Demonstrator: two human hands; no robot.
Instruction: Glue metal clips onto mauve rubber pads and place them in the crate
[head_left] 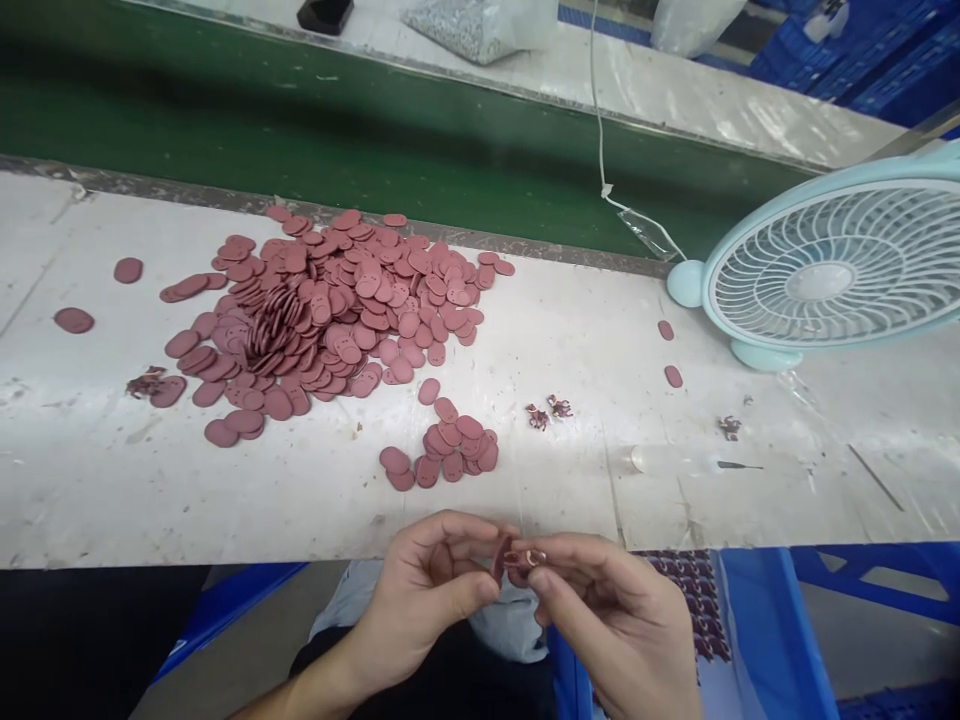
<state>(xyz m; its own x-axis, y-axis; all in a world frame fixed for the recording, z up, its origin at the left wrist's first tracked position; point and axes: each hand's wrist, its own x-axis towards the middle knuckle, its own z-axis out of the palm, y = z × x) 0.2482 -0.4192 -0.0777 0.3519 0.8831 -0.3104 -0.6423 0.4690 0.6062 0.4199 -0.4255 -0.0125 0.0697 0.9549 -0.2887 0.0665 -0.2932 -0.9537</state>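
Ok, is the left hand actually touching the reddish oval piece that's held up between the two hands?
Touching: the head view shows the left hand pinching the reddish oval piece between its thumb and fingers.

Disc pile [352, 300] on bench [570, 330], fan [823, 281] to its right, bag [480, 28] on ledge [660, 88] behind
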